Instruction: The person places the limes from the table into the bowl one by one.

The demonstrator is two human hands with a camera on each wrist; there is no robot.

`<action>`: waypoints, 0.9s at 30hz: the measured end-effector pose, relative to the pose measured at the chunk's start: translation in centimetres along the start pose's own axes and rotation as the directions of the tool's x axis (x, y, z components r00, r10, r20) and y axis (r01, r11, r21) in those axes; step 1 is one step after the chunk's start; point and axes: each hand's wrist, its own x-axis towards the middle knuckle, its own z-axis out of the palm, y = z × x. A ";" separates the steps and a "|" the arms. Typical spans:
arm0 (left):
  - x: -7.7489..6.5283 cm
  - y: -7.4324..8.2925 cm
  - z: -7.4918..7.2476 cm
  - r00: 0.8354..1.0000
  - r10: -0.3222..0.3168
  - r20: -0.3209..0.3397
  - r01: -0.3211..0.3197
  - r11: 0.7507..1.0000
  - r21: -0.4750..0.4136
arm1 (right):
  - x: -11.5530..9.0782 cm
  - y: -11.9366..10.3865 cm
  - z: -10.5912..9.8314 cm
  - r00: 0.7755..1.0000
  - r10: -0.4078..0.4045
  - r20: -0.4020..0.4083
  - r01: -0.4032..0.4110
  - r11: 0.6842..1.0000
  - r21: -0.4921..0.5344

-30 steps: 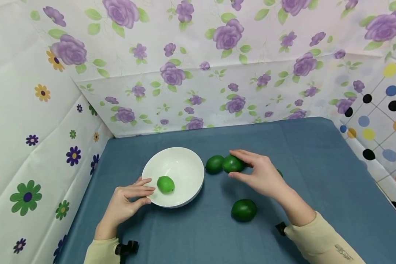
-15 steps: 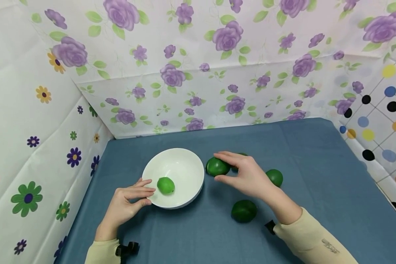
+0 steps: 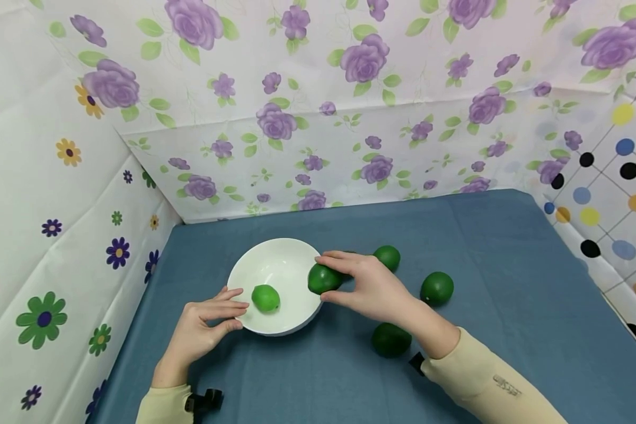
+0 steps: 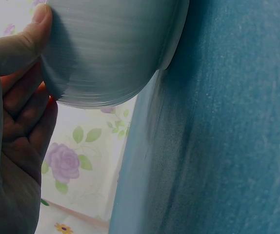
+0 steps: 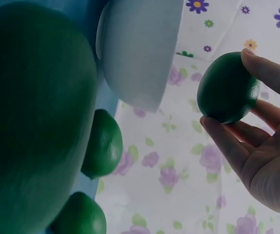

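My left hand holds the near-left rim of the white bowl, thumb and fingers at its edge. The left wrist view shows that hand's thumb against the bowl wall. Inside the bowl lies a light green lime. My right hand pinches a dark green lime between thumb and fingertips, over the bowl's right rim in the head view. From the right wrist, this held lime appears raised above the rim of the bowl.
Several more dark green limes rest on the blue cloth: one at the back, one at the right, and one nearer. Another is mostly hidden behind the right hand. Patterned fabric walls stand around the table.
My right hand has carried the dark green lime leftward, from above the table to the bowl's right rim. Limes behind that hand and forearm have come into view. The left hand and bowl stay put.
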 end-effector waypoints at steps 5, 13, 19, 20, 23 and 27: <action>0.0 0.0 0.0 1.000 0.002 0.002 -0.002 1.000 -0.002 | 0.8 -0.2 0.9 0.999 -0.003 0.043 0.004 1.000 -0.023; -0.1 -0.1 0.1 1.000 0.010 0.001 -0.010 1.000 -0.015 | 1.5 -0.4 2.7 0.996 0.015 0.092 -0.014 1.000 -0.018; -0.1 -0.3 0.0 1.000 0.007 -0.003 -0.007 1.000 -0.011 | 2.4 -0.3 3.5 0.994 0.008 0.113 -0.004 0.999 -0.032; -0.1 -0.3 0.0 1.000 0.006 -0.003 -0.006 1.000 -0.011 | 2.6 -0.3 3.6 0.993 0.007 0.116 -0.003 0.999 -0.038; -0.1 -0.4 0.0 1.000 0.009 -0.005 -0.009 1.000 -0.011 | 3.1 -0.1 4.0 0.992 0.004 0.128 0.003 0.999 -0.051; -0.1 -0.4 0.0 1.000 0.014 -0.006 -0.014 1.000 -0.010 | 3.8 0.1 4.5 0.988 -0.002 0.153 0.013 0.997 -0.073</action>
